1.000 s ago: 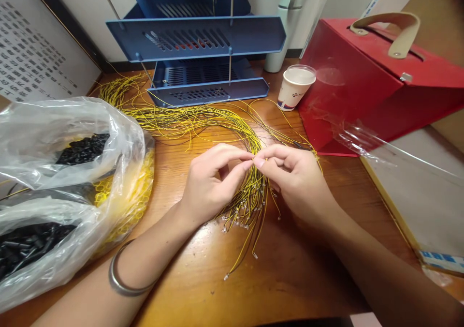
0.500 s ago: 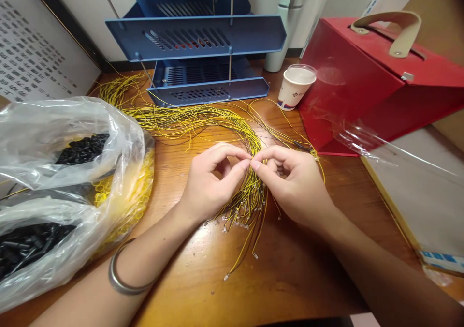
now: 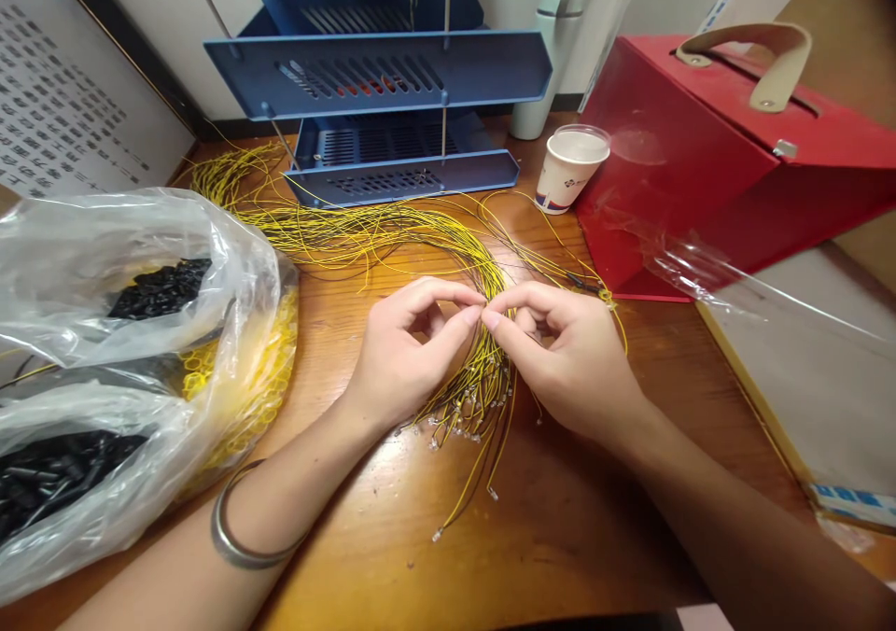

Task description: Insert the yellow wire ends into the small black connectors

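My left hand and my right hand meet fingertip to fingertip over a bundle of thin yellow and black wires. Each thumb and index finger is pinched together. Whatever lies between the fingertips is too small to make out. The wires run from the back left across the wooden table and pass under both hands. Below the hands their near ends fan out, tipped with small clear bulbs. Two longer ends reach farther toward me, one with a clear bulb.
Clear plastic bags on the left hold small black pieces and yellow rings. Behind the wires stands a blue tiered tray. A paper cup is beside a red box with a beige handle at right.
Almost nothing differs. Both hands keep the same pinch in the same spot, with only a very slight shift of the fingertips.
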Motion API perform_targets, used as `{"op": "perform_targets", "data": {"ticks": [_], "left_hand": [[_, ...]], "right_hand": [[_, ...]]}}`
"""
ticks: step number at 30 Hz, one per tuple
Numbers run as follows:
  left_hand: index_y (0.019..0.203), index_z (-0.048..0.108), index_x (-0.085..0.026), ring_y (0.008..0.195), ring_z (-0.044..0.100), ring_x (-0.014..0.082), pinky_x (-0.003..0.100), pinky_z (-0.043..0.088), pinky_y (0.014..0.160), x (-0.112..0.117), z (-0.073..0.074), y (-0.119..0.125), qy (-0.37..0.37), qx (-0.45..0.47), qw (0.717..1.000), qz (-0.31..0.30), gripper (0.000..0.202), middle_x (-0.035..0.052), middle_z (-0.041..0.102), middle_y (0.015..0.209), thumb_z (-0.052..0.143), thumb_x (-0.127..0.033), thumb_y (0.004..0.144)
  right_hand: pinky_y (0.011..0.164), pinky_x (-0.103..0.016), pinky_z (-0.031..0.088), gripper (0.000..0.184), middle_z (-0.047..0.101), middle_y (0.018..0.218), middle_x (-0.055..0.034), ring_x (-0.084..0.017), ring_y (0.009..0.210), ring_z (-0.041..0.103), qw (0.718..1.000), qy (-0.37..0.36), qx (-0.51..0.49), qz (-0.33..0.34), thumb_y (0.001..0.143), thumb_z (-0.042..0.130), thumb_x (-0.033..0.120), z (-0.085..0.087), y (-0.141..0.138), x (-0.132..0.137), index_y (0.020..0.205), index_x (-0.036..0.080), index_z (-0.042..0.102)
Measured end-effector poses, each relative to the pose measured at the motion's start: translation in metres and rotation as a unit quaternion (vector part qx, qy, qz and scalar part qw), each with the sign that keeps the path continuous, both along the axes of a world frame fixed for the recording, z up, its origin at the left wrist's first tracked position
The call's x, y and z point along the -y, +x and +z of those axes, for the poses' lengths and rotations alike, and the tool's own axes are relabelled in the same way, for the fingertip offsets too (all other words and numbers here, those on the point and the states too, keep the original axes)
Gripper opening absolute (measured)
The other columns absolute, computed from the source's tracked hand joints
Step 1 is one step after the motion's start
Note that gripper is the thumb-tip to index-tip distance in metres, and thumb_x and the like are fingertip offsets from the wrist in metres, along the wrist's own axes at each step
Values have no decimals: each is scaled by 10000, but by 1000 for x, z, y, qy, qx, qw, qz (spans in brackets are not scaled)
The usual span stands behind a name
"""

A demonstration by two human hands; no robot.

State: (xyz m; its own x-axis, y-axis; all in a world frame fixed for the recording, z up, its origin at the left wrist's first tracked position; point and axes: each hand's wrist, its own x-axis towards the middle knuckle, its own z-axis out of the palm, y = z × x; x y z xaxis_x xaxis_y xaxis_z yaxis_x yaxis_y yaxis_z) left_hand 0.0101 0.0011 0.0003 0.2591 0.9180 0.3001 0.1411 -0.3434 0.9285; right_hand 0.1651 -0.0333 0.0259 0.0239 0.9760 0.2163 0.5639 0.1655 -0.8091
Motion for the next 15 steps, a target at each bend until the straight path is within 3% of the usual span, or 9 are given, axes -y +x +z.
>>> {"op": "perform_targets", "data": {"ticks": [10, 15], "left_hand": [[784, 670, -168, 538, 523, 97, 232, 419, 489, -3, 2, 0, -36, 43, 998, -15, 32, -4, 622, 659, 691, -176, 761], [838, 662, -173, 507, 510, 91, 223, 418, 465, -3, 2, 0, -66, 50, 996, -27, 80, -8, 623, 656, 697, -192, 769]], "right_hand": [[472, -241, 276, 101, 334, 465, 89, -67, 446, 313, 999, 3, 34, 19, 802, 600, 182, -4, 0, -1, 733, 160, 672], [464, -237, 265, 117, 339, 467, 87, -65, 447, 310, 1000, -19, 7, 9, 810, 593, 199, -2, 1, -1, 730, 158, 669]]}}
